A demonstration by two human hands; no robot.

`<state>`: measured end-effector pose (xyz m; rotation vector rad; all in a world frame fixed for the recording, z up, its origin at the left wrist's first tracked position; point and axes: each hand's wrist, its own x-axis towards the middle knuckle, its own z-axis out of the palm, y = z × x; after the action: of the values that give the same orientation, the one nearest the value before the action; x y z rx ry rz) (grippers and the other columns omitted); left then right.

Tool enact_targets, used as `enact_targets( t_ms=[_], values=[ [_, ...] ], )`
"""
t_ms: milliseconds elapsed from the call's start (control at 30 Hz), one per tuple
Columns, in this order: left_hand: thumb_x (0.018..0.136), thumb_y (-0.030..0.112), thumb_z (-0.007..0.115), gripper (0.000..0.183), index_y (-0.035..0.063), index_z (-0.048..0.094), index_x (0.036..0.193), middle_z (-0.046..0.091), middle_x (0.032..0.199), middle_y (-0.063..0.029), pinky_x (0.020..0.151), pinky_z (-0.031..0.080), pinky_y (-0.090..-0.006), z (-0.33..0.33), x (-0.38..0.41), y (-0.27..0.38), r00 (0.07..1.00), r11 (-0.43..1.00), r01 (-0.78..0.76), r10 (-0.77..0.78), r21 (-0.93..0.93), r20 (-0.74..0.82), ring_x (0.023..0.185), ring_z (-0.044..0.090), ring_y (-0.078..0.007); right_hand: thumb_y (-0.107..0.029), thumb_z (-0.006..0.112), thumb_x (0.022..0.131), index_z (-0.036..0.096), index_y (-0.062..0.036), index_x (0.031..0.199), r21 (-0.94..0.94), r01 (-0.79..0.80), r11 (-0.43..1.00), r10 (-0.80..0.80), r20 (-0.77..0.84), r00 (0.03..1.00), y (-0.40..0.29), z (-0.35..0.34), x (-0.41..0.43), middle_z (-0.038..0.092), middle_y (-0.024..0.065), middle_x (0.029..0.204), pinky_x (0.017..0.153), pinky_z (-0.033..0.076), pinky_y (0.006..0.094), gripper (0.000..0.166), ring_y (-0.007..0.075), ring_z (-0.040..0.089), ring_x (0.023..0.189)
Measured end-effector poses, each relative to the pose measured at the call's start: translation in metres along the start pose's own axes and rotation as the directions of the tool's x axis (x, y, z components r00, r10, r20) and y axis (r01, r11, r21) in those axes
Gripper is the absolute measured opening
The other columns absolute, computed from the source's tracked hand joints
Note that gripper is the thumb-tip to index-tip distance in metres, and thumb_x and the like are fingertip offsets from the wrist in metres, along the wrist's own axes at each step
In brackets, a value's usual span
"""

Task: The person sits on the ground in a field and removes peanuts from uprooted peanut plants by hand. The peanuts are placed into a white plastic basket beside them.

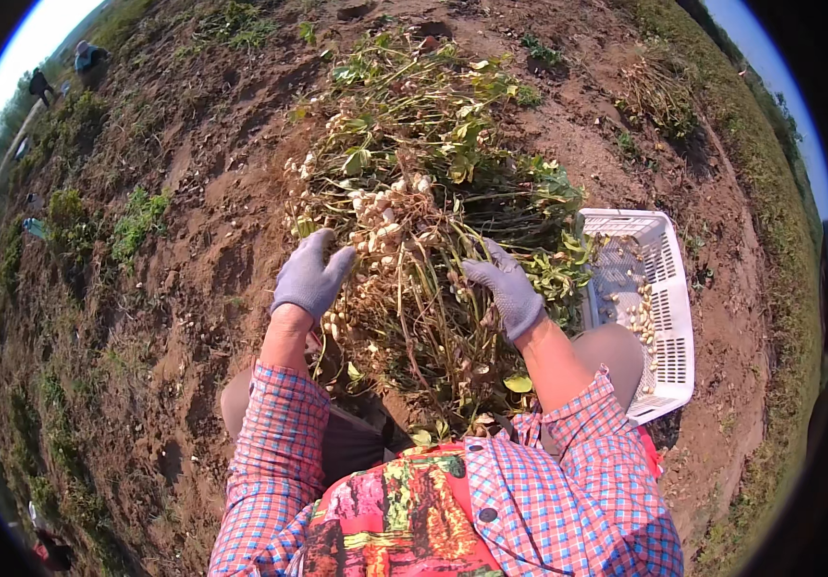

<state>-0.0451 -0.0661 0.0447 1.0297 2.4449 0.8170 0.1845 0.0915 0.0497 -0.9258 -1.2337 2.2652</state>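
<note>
A bunch of uprooted peanut plants lies between my hands, its pale peanut pods [385,216] clustered around the roots and its stems [421,310] trailing towards me. My left hand [313,274], in a grey-purple knit glove, is at the left edge of the pods with thumb and fingers apart. On the other side, my right hand [504,285] wears a matching glove and is beside the stems. Its thumb and forefinger are spread; the other fingers are partly hidden. Beyond both hands spreads a heap of leafy peanut plants [414,122].
A white slatted plastic crate [673,303] sits by my right knee, with loose peanuts [642,314] inside. Rough brown soil [197,288] with green weeds [140,223] lies to the left. Two people [89,58] are far off at upper left. Another plant pile [662,94] lies at upper right.
</note>
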Motion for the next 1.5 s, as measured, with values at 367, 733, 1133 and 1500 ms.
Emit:
enact_targets(
  t_ms=[367,733,1133,1500],
  values=[
    [0.093,0.019,0.054,0.033,-0.001,0.054,0.118,0.062,0.087,-0.0043,0.07,0.049,-0.0242,0.004,-0.017,0.05,0.746,0.505,0.223,0.462,-0.834,0.48,0.078,0.059,-0.0106,-0.005,0.051,0.087,0.049,-0.0008,0.127,0.272,0.185,0.945,-0.184,-0.029,0.983,-0.056,-0.055,-0.035,0.065,0.0122,0.105,0.073,0.055,0.027,0.04,0.0178,0.065,0.093],
    [0.092,0.033,0.052,0.055,0.0049,0.034,0.137,0.048,0.13,-0.0234,0.097,0.041,-0.0408,0.072,0.006,0.053,0.959,0.953,-0.27,0.279,-0.14,0.048,0.115,0.051,-0.0385,-0.011,0.062,0.086,0.057,-0.0029,0.112,0.148,0.248,0.957,-0.232,-0.12,0.965,-0.042,-0.019,-0.005,0.065,0.0041,0.093,0.068,0.054,0.0243,0.028,0.0122,0.064,0.077],
    [0.084,0.045,0.062,0.056,-0.0013,0.055,0.115,0.06,0.108,-0.0199,0.089,0.045,-0.0402,0.026,-0.006,0.074,0.951,0.91,-0.309,0.297,-0.276,-0.088,0.104,0.058,-0.0322,-0.014,0.065,0.084,0.047,-0.0056,0.124,-0.696,0.339,0.632,-0.509,-0.043,0.86,-0.022,0.0,-0.006,0.063,0.0108,0.106,0.086,0.047,0.0306,0.044,0.0173,0.062,0.094],
    [0.089,0.038,0.059,0.065,-0.0056,0.039,0.133,0.055,0.123,-0.0259,0.097,0.042,-0.0367,0.049,0.007,0.041,0.985,0.769,-0.129,0.171,-0.625,0.007,0.113,0.056,-0.0318,-0.02,0.06,0.083,0.032,-0.0079,0.135,-0.911,0.375,0.17,-0.5,0.248,0.83,0.002,0.041,-0.029,0.064,0.02,0.098,0.066,0.052,0.0463,0.06,0.0391,0.063,0.08]
  ],
)
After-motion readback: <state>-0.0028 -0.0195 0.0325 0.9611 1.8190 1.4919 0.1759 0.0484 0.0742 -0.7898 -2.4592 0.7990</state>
